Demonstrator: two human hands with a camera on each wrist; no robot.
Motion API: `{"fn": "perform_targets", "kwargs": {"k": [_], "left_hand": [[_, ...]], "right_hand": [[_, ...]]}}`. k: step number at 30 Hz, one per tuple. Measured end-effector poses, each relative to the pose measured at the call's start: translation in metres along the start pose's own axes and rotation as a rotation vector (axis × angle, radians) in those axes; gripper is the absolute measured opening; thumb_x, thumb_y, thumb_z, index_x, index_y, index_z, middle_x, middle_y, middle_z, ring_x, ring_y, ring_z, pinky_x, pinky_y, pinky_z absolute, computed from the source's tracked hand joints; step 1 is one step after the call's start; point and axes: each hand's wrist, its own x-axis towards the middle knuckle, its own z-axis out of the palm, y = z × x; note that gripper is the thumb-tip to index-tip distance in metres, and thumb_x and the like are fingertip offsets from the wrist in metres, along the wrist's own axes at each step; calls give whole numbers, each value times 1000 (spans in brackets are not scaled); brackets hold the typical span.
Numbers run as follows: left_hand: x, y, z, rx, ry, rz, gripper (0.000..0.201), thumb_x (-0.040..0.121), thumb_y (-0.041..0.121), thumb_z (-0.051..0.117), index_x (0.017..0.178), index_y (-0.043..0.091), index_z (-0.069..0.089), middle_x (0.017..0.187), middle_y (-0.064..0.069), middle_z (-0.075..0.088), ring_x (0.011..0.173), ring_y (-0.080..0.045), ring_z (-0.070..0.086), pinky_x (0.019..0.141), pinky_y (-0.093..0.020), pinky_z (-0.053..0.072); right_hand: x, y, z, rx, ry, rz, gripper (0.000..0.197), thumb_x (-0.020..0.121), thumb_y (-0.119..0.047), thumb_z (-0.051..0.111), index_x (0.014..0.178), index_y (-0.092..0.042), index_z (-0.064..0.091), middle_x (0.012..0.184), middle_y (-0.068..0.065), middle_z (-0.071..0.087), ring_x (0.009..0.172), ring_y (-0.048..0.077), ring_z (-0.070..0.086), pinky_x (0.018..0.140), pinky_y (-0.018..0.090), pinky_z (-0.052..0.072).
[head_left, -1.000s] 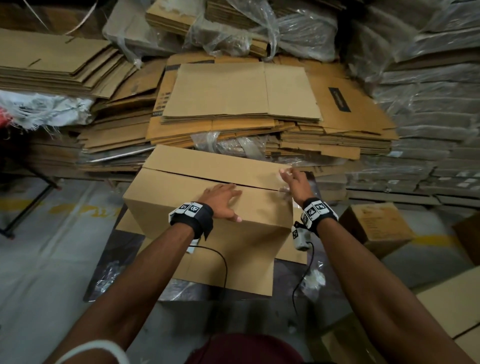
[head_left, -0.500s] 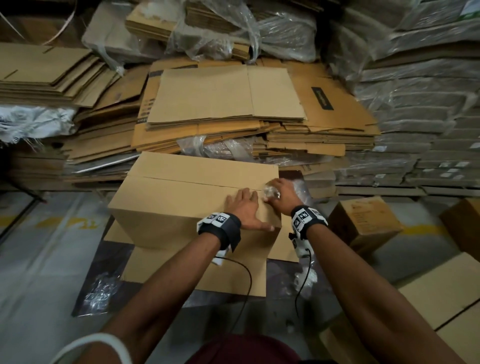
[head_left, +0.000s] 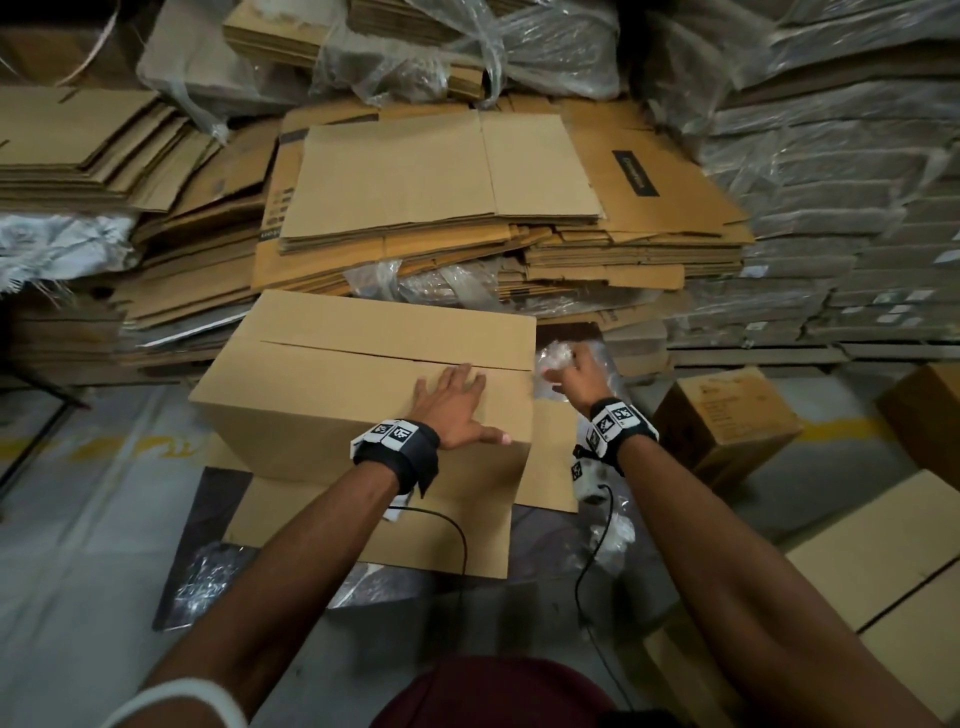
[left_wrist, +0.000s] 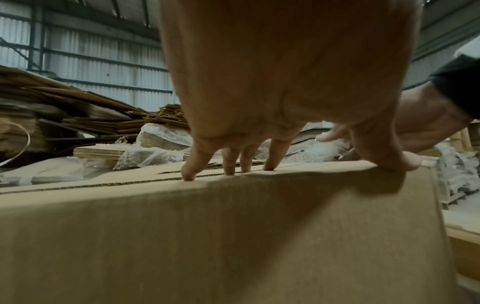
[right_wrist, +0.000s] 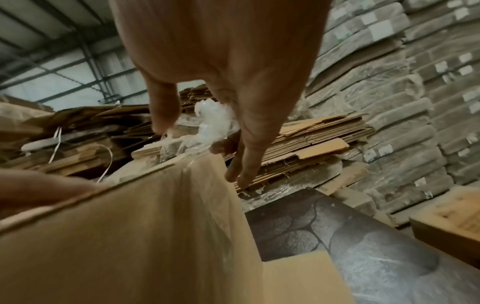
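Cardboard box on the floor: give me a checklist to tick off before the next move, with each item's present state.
1. Top flaps of the cardboard box closed, meeting at the seam: ok.
2. Left hand flat on top, fingertips at the seam: ok.
3. Right hand pinches the clear plastic wad past the box's right end: ok.
4. Plastic stuck down over the seam: cannot tell.
5. Box rests level on the flat cardboard sheet: ok.
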Motion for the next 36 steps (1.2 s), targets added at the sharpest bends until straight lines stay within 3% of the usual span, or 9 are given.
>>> {"fn": "perform_targets", "kwargs": {"k": [3,5,10,13,16,22,26,32,36], "left_hand": [[-3,-6,-4,25,-11,14,119,72,90,54,163,28,9,172,-3,-2,157,-28,5,120,-68,9],[-4,-3,-10,44,-18,9,115,74,89,54,162,26,16,171,-5,5,156,-29,11,119,-68,14],[5,25,-15,-47,91,-14,95,80,86,47,150,21,43,163,-12,26,148,-33,25,115,-59,29],[12,41,-5,-83,101,54,99,84,79,53,160,21,27,171,-9,7,156,-31,6,122,-58,16],[16,51,6,-72,58,75,97,90,69,55,163,22,14,172,-7,-6,158,-27,-5,123,-62,3],[15,57,30,25,111,62,86,98,60,39,163,18,2,171,-11,-10,158,-27,-9,122,-64,-4],[16,56,38,128,155,65,85,97,66,22,163,18,-4,170,-13,-11,158,-30,-8,122,-66,-2],[19,56,42,147,182,66,84,95,65,19,163,20,-1,171,-12,-10,158,-31,-6,121,-67,0],[23,55,47,145,205,71,86,92,66,15,163,22,-1,171,-12,-7,158,-31,-4,121,-67,1]], "right_hand": [[15,33,12,-3,6,92,93,80,-88,51,148,-26,38,145,8,53,127,34,57,108,56,46],[46,80,15,37,34,64,84,76,-97,34,135,-39,48,136,9,59,124,37,61,104,59,49],[10,53,24,157,54,52,15,84,-24,64,99,-21,59,91,14,68,79,30,69,87,53,60],[-2,49,25,226,86,113,45,66,-18,68,107,-31,56,97,15,69,84,28,67,93,54,58],[-24,29,27,262,73,193,42,91,2,56,127,-18,52,88,14,64,78,27,62,80,41,58],[-25,34,19,13,-34,95,22,98,-9,60,117,-3,69,102,11,70,89,16,64,65,19,45],[-23,48,13,93,-27,166,20,98,-11,54,114,-9,66,111,13,70,104,29,65,85,35,52],[-31,76,4,111,27,229,22,97,-4,53,118,-3,59,93,12,62,66,20,60,63,31,53],[-52,108,-15,-17,76,238,14,100,-12,48,91,-15,58,93,8,61,63,18,54,55,26,45]]}}
